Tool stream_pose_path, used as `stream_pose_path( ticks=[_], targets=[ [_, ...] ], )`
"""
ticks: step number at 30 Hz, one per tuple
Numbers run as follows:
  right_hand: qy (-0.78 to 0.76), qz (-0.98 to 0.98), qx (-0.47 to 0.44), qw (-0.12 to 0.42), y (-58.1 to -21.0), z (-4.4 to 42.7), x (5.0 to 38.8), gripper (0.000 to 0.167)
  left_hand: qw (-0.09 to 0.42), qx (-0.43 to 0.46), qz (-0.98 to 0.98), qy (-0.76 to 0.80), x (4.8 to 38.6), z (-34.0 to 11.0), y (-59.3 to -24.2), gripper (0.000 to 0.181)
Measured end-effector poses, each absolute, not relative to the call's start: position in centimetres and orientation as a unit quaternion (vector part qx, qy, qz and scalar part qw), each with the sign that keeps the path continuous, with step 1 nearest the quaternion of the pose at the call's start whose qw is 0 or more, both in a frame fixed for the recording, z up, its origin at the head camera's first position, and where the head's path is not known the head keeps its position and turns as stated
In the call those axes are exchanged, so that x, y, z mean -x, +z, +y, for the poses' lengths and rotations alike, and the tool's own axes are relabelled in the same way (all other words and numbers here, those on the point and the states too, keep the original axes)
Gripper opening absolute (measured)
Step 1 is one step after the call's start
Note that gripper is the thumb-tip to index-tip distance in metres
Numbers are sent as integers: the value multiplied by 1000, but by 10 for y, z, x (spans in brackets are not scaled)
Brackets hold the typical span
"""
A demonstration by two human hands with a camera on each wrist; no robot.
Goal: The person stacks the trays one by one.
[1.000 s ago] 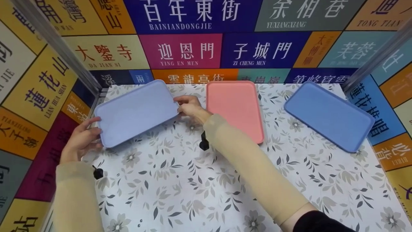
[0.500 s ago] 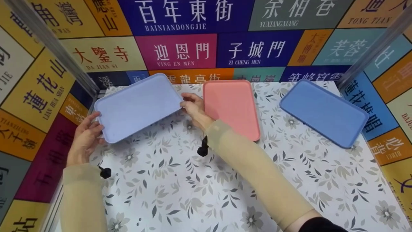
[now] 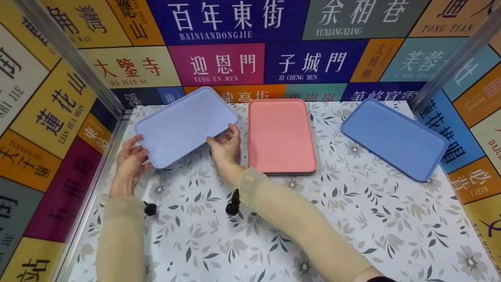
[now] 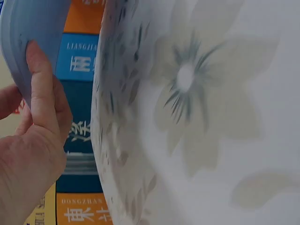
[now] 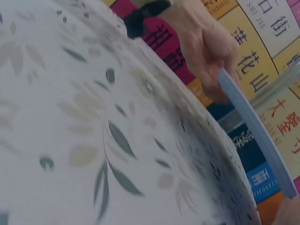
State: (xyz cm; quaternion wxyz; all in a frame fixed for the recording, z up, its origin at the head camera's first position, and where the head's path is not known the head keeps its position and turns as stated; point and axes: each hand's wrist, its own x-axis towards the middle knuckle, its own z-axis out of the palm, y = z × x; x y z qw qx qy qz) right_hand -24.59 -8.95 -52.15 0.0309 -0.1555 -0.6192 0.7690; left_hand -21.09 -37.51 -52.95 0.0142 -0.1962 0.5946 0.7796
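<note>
Both hands hold a pale lavender-blue rectangular tray (image 3: pixel 186 127) at the left of the head view. It hangs tilted above the table, its far corner overlapping the back wall. My left hand (image 3: pixel 131 162) grips its left short edge, with fingers against the underside in the left wrist view. My right hand (image 3: pixel 226 150) pinches the near long edge close to the right corner. In the right wrist view the tray (image 5: pixel 258 133) appears edge-on, off the cloth, with the left hand (image 5: pixel 211 56) at one end; only a bit of the right hand (image 5: pixel 288 214) shows.
A pink tray (image 3: pixel 281 135) lies at the back middle, a dark edge visible under its front rim. Farther right, a darker blue tray (image 3: pixel 395 139) lies at an angle. Floral cloth (image 3: pixel 313 235) covers the table. Printed walls (image 3: pixel 219 62) enclose the back and sides.
The lavender-blue tray has moved right and slightly away, tilting more. My right hand has shifted from its right short edge to the near long edge. The left hand has moved right with it.
</note>
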Motion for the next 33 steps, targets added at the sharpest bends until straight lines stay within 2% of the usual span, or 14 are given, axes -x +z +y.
stream_pose_path(
  ticks=[6,13,20,27,33],
  targets=[
    [753,-635,164,53,-523,-107,237,94,5,217,600,770,213,-352,-532,66],
    [753,-632,173,62,-528,-110,238,93,-7,231,595,770,211,-336,-534,65],
    [780,-592,197,40,-524,-104,239,92,3,226,610,759,206,-331,-529,61],
    [798,-573,188,7,-520,-88,246,92,22,225,660,717,209,-335,-519,67],
    [808,-562,175,-26,-523,-61,256,95,41,227,689,687,217,-348,-509,55]
  ],
)
